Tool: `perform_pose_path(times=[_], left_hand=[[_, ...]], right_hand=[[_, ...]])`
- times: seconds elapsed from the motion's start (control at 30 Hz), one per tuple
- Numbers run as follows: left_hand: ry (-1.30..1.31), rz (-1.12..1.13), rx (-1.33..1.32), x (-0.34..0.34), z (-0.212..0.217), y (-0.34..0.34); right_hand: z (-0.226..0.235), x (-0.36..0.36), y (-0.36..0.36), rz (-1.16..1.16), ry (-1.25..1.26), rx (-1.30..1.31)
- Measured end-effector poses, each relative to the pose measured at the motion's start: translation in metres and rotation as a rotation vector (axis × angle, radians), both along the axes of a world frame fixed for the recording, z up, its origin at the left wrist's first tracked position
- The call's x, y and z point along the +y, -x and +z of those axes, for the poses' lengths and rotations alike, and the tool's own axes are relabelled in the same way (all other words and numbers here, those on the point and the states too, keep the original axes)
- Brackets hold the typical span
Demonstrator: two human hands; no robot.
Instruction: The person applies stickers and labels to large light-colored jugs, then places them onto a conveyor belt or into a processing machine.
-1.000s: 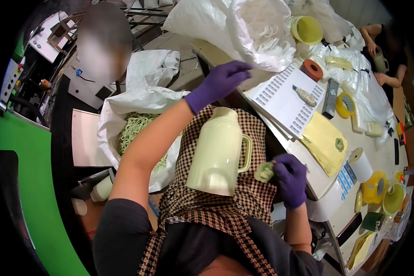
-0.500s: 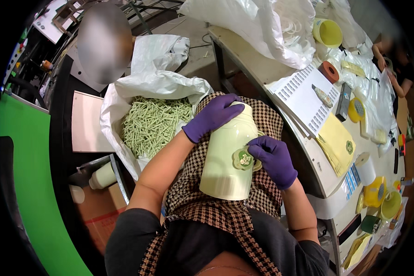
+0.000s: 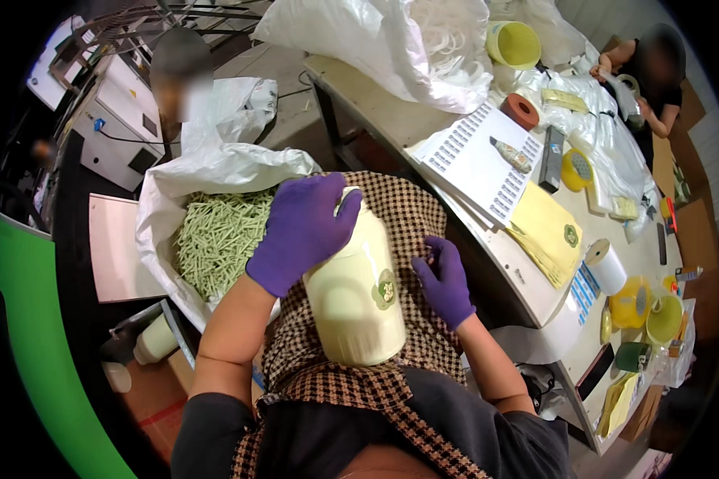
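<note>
Leaving the green sticker (image 3: 386,290) seemingly fixed to the flask (image 3: 346,311), right grip (image 3: 446,281) hangs spread at three o'clock; left grip (image 3: 305,227) clasps its top

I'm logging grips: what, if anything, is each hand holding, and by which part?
The left hand holds the pale green jug around its neck, at the top. The right hand is apart from it, with nothing visible in its grasp.
</note>
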State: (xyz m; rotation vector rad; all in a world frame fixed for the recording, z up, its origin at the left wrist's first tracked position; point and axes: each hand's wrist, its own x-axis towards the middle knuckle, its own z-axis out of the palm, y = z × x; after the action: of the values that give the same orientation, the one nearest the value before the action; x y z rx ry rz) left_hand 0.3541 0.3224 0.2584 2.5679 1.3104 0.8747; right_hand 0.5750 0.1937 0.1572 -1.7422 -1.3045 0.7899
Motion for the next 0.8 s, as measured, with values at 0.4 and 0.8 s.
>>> perform_pose_path(times=[0.4, 0.8], left_hand=[[0.452, 0.122, 0.753, 0.050, -0.047, -0.118], [0.097, -0.552, 0.480, 0.091, -0.047, -0.136]], right_hand=[[0.044, 0.134, -0.190, -0.008, -0.440, -1.001], [0.032, 0.131, -0.155, 0.024, -0.415, -0.698]])
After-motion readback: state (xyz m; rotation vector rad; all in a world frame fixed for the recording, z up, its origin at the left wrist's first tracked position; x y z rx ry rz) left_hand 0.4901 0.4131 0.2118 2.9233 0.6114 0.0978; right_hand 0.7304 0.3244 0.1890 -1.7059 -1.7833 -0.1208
